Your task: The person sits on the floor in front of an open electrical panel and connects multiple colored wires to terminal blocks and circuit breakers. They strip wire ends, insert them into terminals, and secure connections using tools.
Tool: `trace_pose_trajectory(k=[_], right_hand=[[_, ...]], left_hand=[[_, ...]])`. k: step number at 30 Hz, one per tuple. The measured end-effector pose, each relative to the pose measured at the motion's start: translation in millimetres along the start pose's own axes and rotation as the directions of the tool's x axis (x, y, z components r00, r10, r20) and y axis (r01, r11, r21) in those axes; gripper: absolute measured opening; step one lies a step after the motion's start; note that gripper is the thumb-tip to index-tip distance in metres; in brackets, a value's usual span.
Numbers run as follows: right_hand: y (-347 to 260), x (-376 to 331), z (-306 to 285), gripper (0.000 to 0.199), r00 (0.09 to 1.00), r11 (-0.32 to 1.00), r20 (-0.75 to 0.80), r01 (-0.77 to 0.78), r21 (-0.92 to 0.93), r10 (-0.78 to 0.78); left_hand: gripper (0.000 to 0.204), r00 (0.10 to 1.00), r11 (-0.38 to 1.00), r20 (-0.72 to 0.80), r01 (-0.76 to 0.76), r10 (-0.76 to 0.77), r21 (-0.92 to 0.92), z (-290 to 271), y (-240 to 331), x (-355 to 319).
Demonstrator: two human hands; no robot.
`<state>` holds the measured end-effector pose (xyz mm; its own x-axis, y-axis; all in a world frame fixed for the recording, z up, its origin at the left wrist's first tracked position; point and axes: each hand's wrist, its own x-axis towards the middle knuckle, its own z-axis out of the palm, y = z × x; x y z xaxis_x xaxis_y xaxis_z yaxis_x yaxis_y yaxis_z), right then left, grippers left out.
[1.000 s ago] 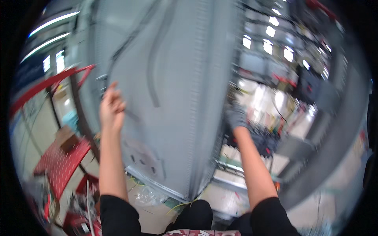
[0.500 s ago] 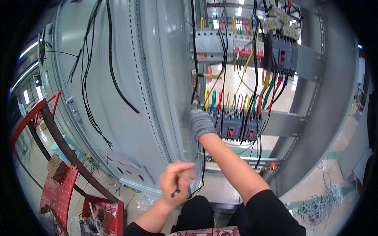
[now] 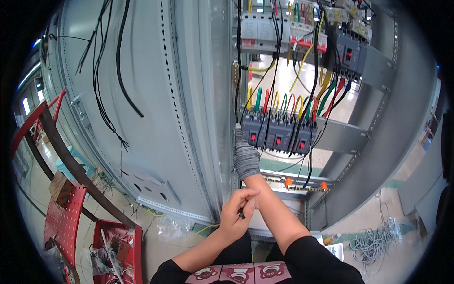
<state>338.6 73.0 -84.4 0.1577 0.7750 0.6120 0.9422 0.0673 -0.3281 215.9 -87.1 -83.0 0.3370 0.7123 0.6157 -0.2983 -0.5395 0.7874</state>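
Observation:
My right hand point(image 3: 246, 154), in a grey knit glove, reaches up to the cabinet's inner left edge. Its fingers close on a black cable point(image 3: 239, 94) that runs down along the upright; the fingertips are partly hidden. Just right of the glove sits a row of dark grey circuit breakers point(image 3: 278, 135) with red switches and coloured wire loops above. Lower down, my bare left hand point(image 3: 236, 215) is curled in front of my right forearm. A small black piece point(image 3: 242, 216) shows at its fingers, too small to name.
More breakers point(image 3: 307, 40) and a larger breaker point(image 3: 349, 54) are mounted above, with loose black wires hanging down. At left stands the grey cabinet door point(image 3: 137, 94) with a dangling wire bundle point(image 3: 101, 94). A red metal cart point(image 3: 66, 217) is lower left; coiled grey cable point(image 3: 371, 246) lies lower right.
My left hand has moved right and slightly up, close to my right forearm. The gloved right hand has slid a little lower along the black cable. The view has shifted slightly.

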Motion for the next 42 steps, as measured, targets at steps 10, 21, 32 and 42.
trace_pose_trajectory(k=[10, 21, 32, 42], right_hand=[[3, -4, 42, 0.066, 0.985, 0.978, 0.172, 0.056, -0.203, -0.021], [36, -9, 81, 0.021, 0.949, 0.973, 0.217, -0.227, -0.04, 0.23], [59, -59, 70, 0.035, 0.956, 0.883, 0.216, -0.269, 0.384, 0.197], [35, -98, -35, 0.019, 0.994, 0.803, 0.059, -0.111, 0.586, 0.095]], left_hand=[[0.021, 0.983, 0.99, 0.117, 0.144, -0.142, -0.002, 4, -11, -27], [0.024, 0.957, 0.945, -0.061, 0.266, -0.282, -0.189, -3, -55, -16], [0.029, 0.901, 0.898, -0.198, 0.318, -0.386, -0.305, -19, -94, 3], [0.036, 0.916, 0.893, -0.17, 0.291, -0.364, -0.342, -14, -88, 28]])
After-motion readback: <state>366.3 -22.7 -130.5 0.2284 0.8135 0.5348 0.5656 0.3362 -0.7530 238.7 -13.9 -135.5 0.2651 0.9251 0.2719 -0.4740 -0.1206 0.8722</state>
